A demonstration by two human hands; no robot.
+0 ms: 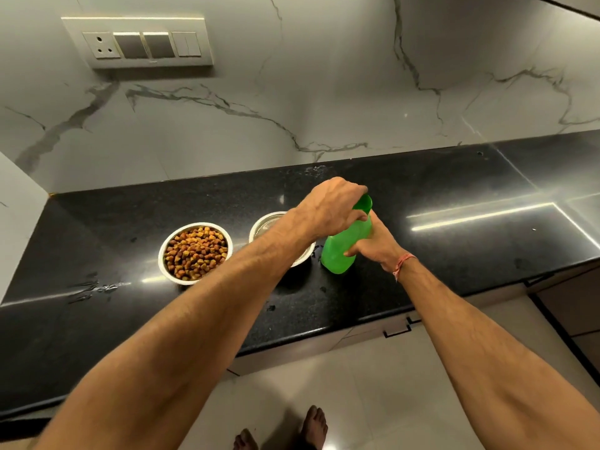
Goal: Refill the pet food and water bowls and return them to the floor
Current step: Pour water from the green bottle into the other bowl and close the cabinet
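- Desk (454, 228): black speckled stone, polished, running along a white marble-veined wall (324, 92); scattered wet marks near its left front.
- Food bowl (195, 252): steel, round, standing on the desk left of centre; filled nearly to the rim with brown and yellow kibble.
- Water bowl (263, 224): steel, just right of the food bowl and apart from it; largely hidden behind the left forearm, contents not clear to see.
- Green bottle (344, 251): translucent plastic, base on the desk just right of the water bowl, leaning slightly to the right; green cap (364, 203) at its top.
- Left hand (331, 206): reaching across over the water bowl, fingers curled round the cap from above.
- Right hand (376, 245): clasping the bottle body from the right side, thumb across its front; red thread band (402, 263) on the wrist.
- Switch plate (139, 43): white, on the wall at upper left, one socket and several switches.
- Floor (373, 401): pale tiles below the desk edge; two bare feet (315, 423) at the lower frame edge.
- Cabinet fronts (568, 300): under the desk at right, with dark handles.
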